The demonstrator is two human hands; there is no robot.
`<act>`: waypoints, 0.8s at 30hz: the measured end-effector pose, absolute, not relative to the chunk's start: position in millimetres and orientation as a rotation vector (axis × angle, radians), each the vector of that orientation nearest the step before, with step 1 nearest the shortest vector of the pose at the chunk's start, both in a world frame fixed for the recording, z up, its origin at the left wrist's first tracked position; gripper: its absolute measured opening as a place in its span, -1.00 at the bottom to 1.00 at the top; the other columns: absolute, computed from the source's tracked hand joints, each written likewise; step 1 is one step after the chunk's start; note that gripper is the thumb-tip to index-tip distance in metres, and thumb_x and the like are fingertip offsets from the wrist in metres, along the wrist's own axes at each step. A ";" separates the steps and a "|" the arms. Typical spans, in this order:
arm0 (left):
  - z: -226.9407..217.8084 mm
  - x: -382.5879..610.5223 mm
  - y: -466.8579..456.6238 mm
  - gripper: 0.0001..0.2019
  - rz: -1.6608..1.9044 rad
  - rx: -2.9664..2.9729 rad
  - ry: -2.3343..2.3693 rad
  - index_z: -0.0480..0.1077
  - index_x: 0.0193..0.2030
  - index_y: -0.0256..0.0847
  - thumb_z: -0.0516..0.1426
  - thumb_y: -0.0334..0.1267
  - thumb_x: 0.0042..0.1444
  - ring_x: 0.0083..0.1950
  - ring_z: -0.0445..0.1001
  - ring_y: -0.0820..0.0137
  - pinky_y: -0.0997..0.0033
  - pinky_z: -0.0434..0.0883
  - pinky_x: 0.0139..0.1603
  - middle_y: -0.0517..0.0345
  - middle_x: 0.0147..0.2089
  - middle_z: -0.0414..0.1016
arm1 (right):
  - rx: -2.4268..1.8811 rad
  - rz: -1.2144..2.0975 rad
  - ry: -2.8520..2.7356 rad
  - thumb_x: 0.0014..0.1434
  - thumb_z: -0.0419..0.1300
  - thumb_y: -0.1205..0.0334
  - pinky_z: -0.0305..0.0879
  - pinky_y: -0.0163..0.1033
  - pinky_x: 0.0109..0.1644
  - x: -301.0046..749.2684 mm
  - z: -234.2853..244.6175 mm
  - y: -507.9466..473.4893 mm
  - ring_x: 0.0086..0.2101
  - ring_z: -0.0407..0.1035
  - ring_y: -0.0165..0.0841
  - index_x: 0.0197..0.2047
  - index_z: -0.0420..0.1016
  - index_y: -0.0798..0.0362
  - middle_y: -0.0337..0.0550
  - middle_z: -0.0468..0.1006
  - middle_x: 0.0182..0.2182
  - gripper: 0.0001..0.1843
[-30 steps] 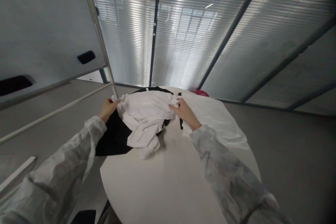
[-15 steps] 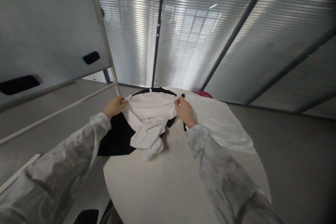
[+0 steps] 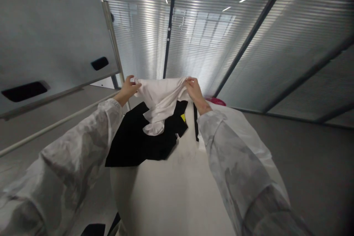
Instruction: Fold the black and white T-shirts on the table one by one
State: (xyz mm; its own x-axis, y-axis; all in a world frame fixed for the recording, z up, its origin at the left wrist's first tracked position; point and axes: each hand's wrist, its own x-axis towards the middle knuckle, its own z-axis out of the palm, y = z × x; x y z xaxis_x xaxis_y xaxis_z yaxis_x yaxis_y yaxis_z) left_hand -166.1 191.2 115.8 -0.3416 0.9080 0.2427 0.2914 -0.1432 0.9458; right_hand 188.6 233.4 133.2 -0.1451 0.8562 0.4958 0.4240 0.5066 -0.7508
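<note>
While my left hand (image 3: 128,89) pinches one upper corner of a white garment (image 3: 163,96) and my right hand (image 3: 195,92) the other, both grips closed, I see it stretched between them, hanging over a black garment (image 3: 135,140), white surface (image 3: 171,191) below.

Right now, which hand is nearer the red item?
Right. The right hand holds one end of the white cloth, a little left of the red item in view; the left hand, at the cloth's other end, is farther left.
</note>
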 end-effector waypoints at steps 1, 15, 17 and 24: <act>105.2 -163.9 189.4 -0.17 1.427 1.399 1.630 0.18 0.50 -0.21 0.41 -0.25 0.16 -0.21 0.54 0.40 0.34 0.51 -0.08 -0.09 0.08 0.61 | -1.105 0.551 -1.764 0.46 0.31 -0.01 0.31 -0.02 0.35 187.2 124.1 230.5 0.10 0.42 -0.23 0.14 0.40 -0.03 -0.13 0.63 0.00 -0.66; 35.0 -91.9 98.5 -0.74 0.977 2.167 1.617 0.60 -0.13 -0.17 0.25 -0.02 0.34 -0.16 0.60 0.21 0.27 0.48 -0.07 0.02 -0.17 0.67 | -0.984 0.116 -2.521 0.30 0.29 0.44 0.28 -0.02 0.45 131.8 25.9 179.0 0.32 0.42 -0.11 0.50 0.38 0.05 0.07 0.50 0.40 -0.28; 47.4 -79.2 83.7 -0.72 1.118 2.191 1.330 0.59 -0.07 -0.18 0.22 0.00 0.41 -0.11 0.62 0.22 0.25 0.50 0.02 0.03 -0.13 0.68 | -0.917 0.065 -2.582 0.29 0.31 0.43 0.31 -0.02 0.38 132.2 34.6 174.4 0.23 0.48 -0.08 0.35 0.54 0.04 0.05 0.61 0.25 -0.43; 38.5 -85.3 48.4 -0.56 1.010 2.228 1.213 0.55 0.20 -0.14 0.28 0.12 0.38 0.06 0.62 0.16 0.18 0.55 0.10 -0.05 0.10 0.64 | -0.817 0.003 -2.536 0.34 0.30 0.39 0.35 -0.04 0.20 188.0 62.8 163.6 -0.02 0.55 -0.09 -0.06 0.67 0.04 0.00 0.71 -0.10 -0.85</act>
State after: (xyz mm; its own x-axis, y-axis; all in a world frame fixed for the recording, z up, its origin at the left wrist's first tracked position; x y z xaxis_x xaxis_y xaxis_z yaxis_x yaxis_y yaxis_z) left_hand -85.3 48.4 38.5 0.3596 0.8424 0.4014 0.5468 -0.5388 0.6409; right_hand 188.0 163.6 62.8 -0.7106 0.5519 0.4365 0.5507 0.8223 -0.1431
